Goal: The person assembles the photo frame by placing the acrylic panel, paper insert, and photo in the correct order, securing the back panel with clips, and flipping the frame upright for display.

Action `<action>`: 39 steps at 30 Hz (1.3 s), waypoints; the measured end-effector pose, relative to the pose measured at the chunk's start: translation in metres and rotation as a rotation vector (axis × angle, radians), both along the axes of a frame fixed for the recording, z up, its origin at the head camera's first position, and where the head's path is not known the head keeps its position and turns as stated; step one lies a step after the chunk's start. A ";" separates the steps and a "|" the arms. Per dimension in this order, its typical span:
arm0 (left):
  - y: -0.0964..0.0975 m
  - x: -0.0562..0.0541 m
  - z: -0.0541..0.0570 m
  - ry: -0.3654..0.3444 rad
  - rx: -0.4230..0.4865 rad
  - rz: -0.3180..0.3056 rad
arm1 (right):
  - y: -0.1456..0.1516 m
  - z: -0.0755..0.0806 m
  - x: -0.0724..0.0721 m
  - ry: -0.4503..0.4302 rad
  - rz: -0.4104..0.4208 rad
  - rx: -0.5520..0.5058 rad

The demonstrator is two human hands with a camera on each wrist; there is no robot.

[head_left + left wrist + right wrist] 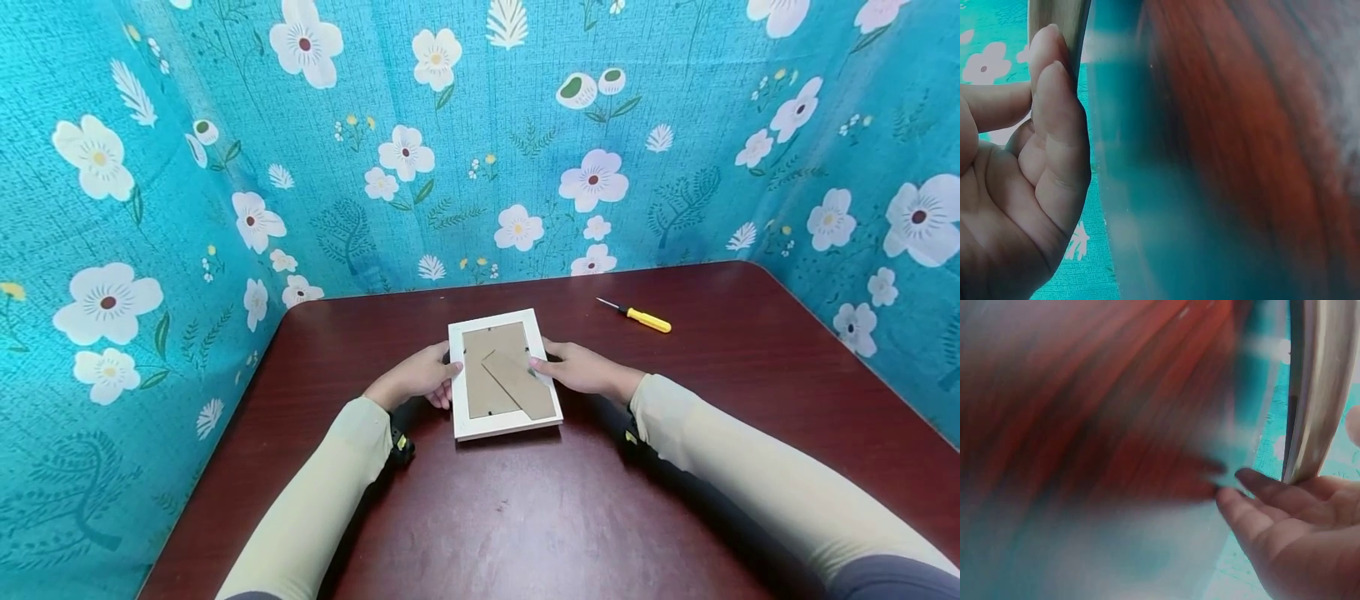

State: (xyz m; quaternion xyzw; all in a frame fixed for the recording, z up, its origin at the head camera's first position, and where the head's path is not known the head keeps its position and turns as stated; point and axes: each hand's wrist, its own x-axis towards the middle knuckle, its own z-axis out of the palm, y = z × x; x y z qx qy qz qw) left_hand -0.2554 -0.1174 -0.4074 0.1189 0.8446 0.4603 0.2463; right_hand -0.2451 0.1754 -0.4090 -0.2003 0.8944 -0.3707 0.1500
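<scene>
Both hands hold a white picture frame (506, 375), its back turned up, above the dark red table. My left hand (422, 372) grips the left side, thumb on the border and fingers beneath; the left wrist view shows its fingertips on the frame's edge (1072, 19). On the opposite side my right hand (588, 369) pinches the frame, thumb over the back. In the right wrist view its fingers (1279, 512) reach under the frame's wooden side (1325, 381). The brown backing board (483, 400) carries a slanted stand leg (528, 392) and small dark tabs around its border.
A screwdriver (648, 320) with a yellow handle lies on the table (510, 517) at the back right. Blue flowered cloth (465, 167) hangs behind the table and along both sides. Dark devices with yellow marks (402, 446) are strapped at the wrists.
</scene>
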 end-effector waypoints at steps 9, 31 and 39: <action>0.001 -0.001 0.001 0.008 0.005 0.003 | -0.003 0.000 0.008 -0.341 -0.069 -0.408; 0.002 0.005 -0.002 0.050 0.004 -0.008 | 0.001 -0.005 0.022 -0.555 -0.091 -0.609; 0.001 0.005 -0.006 0.062 0.018 -0.007 | -0.001 -0.006 0.027 -0.565 -0.079 -0.672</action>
